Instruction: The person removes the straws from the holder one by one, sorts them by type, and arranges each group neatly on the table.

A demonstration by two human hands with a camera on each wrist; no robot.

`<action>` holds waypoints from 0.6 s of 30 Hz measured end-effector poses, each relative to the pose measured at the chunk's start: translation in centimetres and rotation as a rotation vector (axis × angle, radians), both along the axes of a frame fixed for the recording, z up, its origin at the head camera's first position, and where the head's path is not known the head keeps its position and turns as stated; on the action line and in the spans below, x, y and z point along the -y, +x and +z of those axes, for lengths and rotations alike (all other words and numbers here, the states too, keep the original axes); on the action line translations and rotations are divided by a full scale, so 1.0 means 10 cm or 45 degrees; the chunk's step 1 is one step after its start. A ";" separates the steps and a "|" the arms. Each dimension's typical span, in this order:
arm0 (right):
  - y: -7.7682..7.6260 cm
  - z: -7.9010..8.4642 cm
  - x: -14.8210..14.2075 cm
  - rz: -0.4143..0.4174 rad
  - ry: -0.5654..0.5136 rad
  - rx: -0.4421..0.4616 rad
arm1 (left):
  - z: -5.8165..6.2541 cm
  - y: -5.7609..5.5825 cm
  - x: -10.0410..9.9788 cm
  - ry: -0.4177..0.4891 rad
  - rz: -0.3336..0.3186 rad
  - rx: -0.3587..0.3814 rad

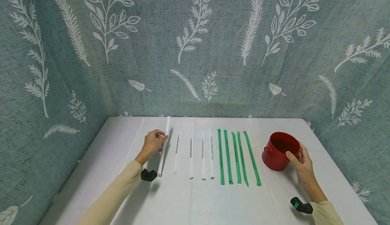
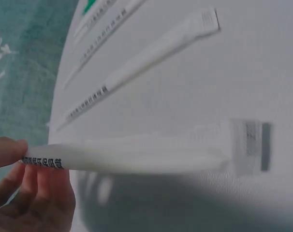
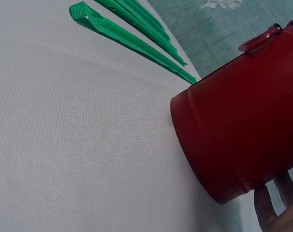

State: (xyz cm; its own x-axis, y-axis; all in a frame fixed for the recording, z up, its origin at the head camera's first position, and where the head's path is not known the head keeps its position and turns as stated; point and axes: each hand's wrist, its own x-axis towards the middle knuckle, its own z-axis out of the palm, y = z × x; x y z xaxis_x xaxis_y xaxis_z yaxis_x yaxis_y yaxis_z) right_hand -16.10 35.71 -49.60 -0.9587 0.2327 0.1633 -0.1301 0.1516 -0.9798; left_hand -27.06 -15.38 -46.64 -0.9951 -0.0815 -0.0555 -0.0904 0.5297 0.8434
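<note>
My left hand [image 1: 150, 143] pinches a white paper-wrapped straw [image 1: 161, 165] by its upper part, at the left end of a row. In the left wrist view this straw [image 2: 151, 157] stands out from between thumb and fingers, its flat sealed end over the cloth and a shadow beneath. My right hand [image 1: 306, 171] grips a small red bucket [image 1: 272, 160] at its right side, thumb at the rim. In the right wrist view the red bucket [image 3: 238, 116] is seen from its side, with fingertips [image 3: 265, 205] against its wall; the inside is hidden there.
Several more white-wrapped straws [image 1: 191, 157] lie side by side on the white tablecloth [image 1: 195, 201]. To their right lie several green-wrapped straws [image 1: 228, 160], between the white ones and the bucket. A leaf-patterned grey-green curtain [image 1: 152, 49] surrounds the table's back and sides.
</note>
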 end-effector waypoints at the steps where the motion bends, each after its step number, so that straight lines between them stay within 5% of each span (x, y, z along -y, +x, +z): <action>1: 0.00 0.00 0.00 0.001 0.005 0.003 | -0.02 -0.01 0.02 -0.011 0.002 0.003; 11: 0.00 0.03 -0.01 -0.007 -0.002 0.010 | -0.22 -0.18 0.05 -0.075 0.047 0.011; 18: 0.01 0.02 -0.01 0.028 -0.017 -0.042 | -0.23 -0.17 0.01 -0.105 0.023 -0.023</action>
